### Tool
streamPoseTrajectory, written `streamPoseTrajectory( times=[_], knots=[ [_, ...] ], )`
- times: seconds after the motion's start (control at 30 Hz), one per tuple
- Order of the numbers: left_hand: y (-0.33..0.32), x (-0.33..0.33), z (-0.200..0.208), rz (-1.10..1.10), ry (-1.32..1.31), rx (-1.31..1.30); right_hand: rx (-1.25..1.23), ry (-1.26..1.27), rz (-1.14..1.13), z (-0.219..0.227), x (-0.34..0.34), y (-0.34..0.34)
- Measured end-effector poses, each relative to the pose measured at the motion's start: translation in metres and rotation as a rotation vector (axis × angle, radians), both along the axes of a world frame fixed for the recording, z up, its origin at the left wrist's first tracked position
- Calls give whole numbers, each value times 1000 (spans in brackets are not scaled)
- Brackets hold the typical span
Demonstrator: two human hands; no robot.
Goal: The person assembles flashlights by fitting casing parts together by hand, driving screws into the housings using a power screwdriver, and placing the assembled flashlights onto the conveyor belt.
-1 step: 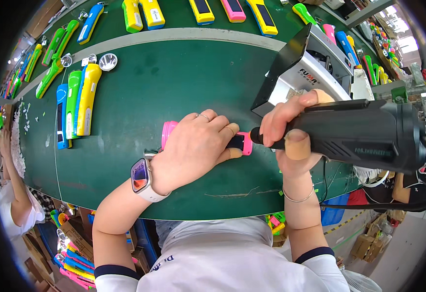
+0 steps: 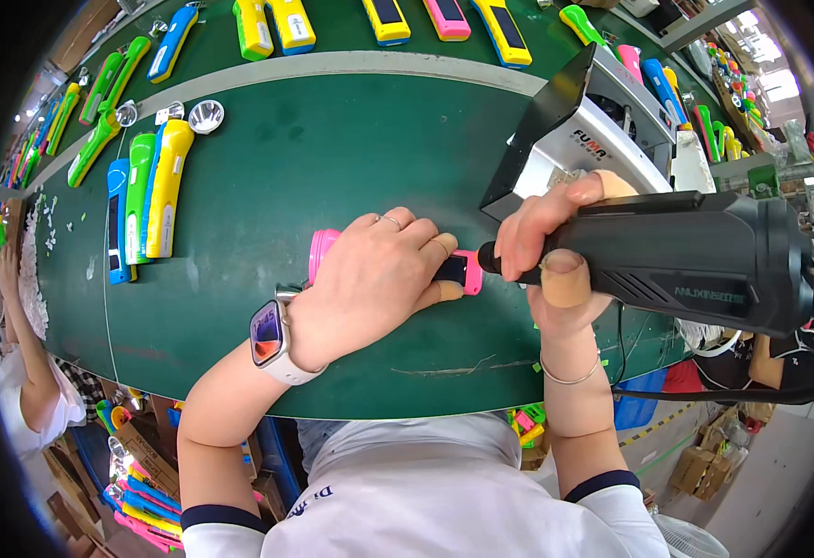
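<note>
A pink flashlight lies on the green table beneath my left hand, which is wrapped over its middle and hides most of it. The flashlight's round pink head shows left of my knuckles, and a dark panel shows by my thumb. Finger cots cover some of my fingertips. In my right hand is a black electric screwdriver, held level with its nose pointing left. Its tip meets the flashlight's right end, or nearly so; the exact contact is hidden. A shiny metal piece sits beside my left wrist.
At left lie a blue flashlight, a green one and a yellow one, near a reflector cup. A black-and-silver machine stands at right. Several flashlights line the raised far strip. A cable hangs right. Another person's arm is far left.
</note>
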State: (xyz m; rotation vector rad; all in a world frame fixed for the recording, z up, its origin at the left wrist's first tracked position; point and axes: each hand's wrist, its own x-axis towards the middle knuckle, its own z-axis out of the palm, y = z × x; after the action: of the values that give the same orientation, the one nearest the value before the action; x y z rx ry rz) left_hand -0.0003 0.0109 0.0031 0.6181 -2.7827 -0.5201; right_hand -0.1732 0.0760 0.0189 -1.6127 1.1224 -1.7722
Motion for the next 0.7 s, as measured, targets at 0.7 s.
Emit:
streamPoseTrajectory(
  times=[0.7],
  knots=[
    [-9,8,-2,178,128,-230,-13,-180,-284,65,-39,-6]
  ],
)
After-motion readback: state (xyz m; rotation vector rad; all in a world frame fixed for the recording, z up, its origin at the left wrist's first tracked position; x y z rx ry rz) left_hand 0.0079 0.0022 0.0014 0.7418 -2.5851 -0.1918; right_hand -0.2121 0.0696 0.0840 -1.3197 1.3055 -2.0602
